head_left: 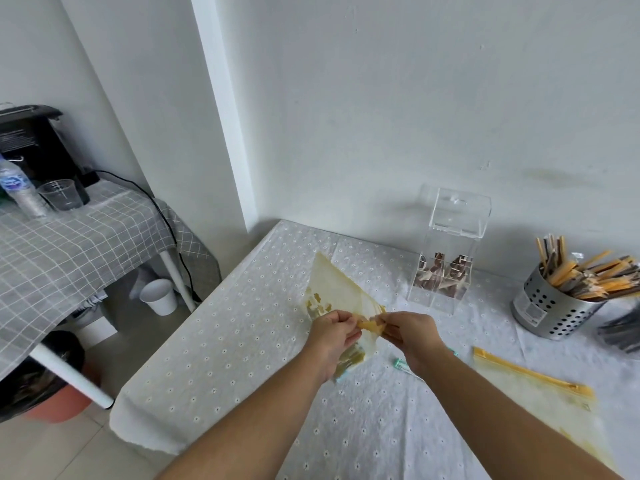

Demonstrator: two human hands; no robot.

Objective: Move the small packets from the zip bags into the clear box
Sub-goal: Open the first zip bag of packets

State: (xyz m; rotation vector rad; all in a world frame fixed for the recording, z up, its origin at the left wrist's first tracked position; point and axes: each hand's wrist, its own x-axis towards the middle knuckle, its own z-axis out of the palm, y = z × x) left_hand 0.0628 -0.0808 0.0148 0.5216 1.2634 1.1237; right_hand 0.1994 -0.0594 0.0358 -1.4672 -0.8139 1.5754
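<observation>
A yellowish zip bag (337, 289) is held up over the middle of the table, one corner pointing away from me. My left hand (334, 332) and my right hand (410, 336) each pinch its orange zip edge, close together. Small packets show dimly through the bag by my left hand. The clear box (446, 251) stands upright near the wall with its lid raised and several brown packets in its bottom. A second zip bag (540, 396) with an orange zip strip lies flat at the right.
A perforated metal cup (550, 306) full of stick sachets stands at the far right. A green clip (400, 363) lies under my right wrist. A side table (86, 237) with a checked cloth, bottle and cup is on the left; a bin sits on the floor.
</observation>
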